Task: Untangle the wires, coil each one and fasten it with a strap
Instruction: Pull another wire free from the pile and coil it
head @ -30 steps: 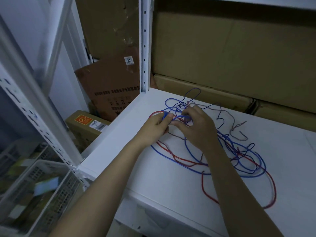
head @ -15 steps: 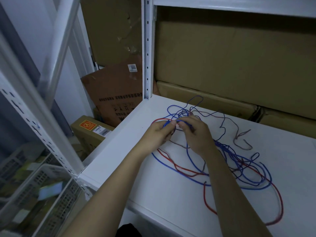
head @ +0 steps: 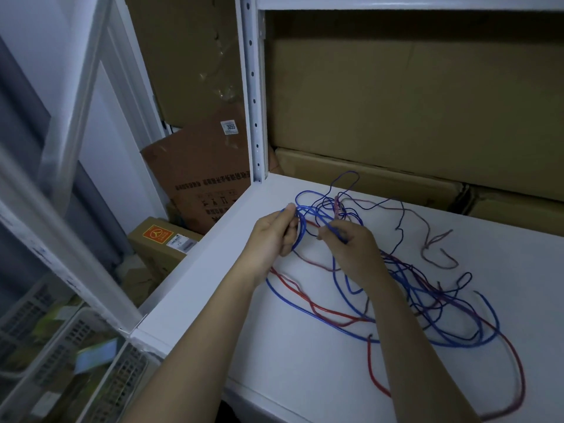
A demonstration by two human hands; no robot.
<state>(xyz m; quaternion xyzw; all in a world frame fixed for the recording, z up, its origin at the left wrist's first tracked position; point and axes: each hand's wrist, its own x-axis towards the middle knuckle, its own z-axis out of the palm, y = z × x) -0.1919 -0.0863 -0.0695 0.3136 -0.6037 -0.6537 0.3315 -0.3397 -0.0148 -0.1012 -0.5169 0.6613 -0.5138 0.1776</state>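
**Barely begun: first blue wire being picked out of the tangle**

My left hand [head: 273,236] pinches a loop of the thin blue plastic-coated wire [head: 300,227] at centre frame, and my right hand [head: 351,248] pinches another stretch of the same blue wire just beside it. I judge the job to be at its start: the tangle of blue, red and dull purple wires [head: 427,300] sprawls over the white shelf board [head: 305,377] from centre to lower right, nothing is coiled, and nothing is fastened. Every wire is left to free, wind and bind.

I see no strap anywhere. My fingertips hide exactly how the wire sits in each grip, and my right forearm covers part of the tangle. The light is dim, so I cannot count the wires. The red loop is close to the lower right edge.
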